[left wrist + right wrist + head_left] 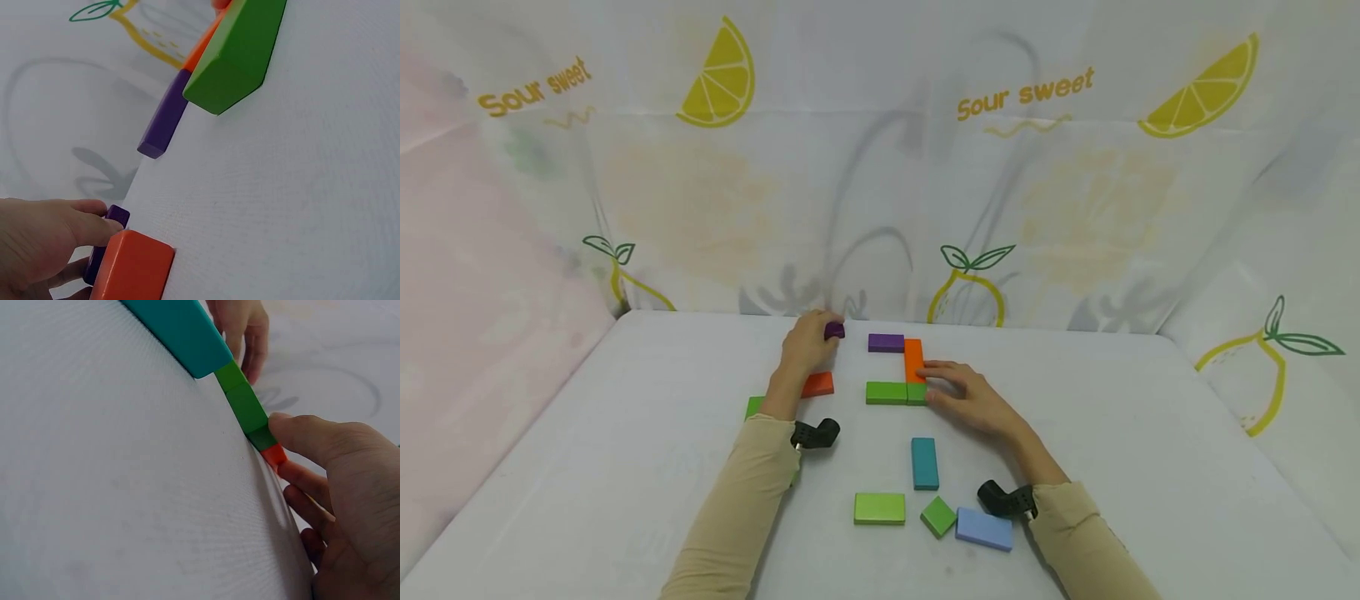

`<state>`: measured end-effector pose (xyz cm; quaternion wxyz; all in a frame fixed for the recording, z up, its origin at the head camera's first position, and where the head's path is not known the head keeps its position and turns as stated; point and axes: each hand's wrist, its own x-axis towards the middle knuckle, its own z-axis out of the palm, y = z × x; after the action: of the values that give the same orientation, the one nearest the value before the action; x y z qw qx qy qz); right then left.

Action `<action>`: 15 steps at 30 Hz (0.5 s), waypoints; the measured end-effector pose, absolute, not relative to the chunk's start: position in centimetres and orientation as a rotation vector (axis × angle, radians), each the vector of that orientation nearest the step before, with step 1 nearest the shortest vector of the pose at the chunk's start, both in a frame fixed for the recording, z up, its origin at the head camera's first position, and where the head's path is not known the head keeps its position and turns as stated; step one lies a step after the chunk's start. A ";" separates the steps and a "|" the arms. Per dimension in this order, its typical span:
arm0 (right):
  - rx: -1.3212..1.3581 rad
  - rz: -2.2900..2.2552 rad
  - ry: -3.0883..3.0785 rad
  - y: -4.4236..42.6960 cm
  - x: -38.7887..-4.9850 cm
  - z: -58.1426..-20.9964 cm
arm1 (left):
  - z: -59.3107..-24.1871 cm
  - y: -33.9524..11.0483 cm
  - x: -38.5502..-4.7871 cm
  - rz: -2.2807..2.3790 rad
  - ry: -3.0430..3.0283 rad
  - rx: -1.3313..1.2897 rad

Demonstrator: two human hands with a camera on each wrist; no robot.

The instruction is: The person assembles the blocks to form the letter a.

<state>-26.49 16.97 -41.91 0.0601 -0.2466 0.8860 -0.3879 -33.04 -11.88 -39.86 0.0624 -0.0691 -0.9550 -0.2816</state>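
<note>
Near the back edge of the table, my left hand (807,342) pinches a dark purple block (834,331) between thumb and fingers; the left wrist view shows this purple block (117,215) just behind a red-orange block (134,265). My right hand (979,406) rests beside a joined shape: a purple block (886,342), an upright orange block (913,360), a long green block (886,393) and a small green block (917,394). In the right wrist view its thumb touches the small green block (261,438), and a fingertip meets the orange block (274,454).
Closer to the front lie a teal block (925,463), a light green block (879,509), a green square block (938,517) and a light blue block (984,529). Another green block (755,407) is partly hidden by the left arm. A patterned curtain (850,167) stands behind the white table (625,467).
</note>
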 end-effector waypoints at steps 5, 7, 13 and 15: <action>-0.752 -1.183 2.682 17.0 -26.5 -42.0 | -39.8 -11.9 -32.9 -0.860 -2.887 -0.190; -0.752 -1.183 2.683 17.0 -26.5 -42.0 | -39.8 -11.8 -32.9 -0.863 -2.883 -0.189; -0.755 -1.184 2.679 17.0 -26.6 -42.1 | -39.8 -11.8 -32.9 -0.885 -2.871 -0.178; -0.757 -1.186 2.677 17.0 -26.6 -42.1 | -39.8 -11.8 -32.9 -0.895 -2.871 -0.180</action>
<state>-26.59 17.04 -42.15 0.0587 -0.2499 0.8837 -0.3915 -32.92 -11.81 -39.84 0.0645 -0.0596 -0.9510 -0.2965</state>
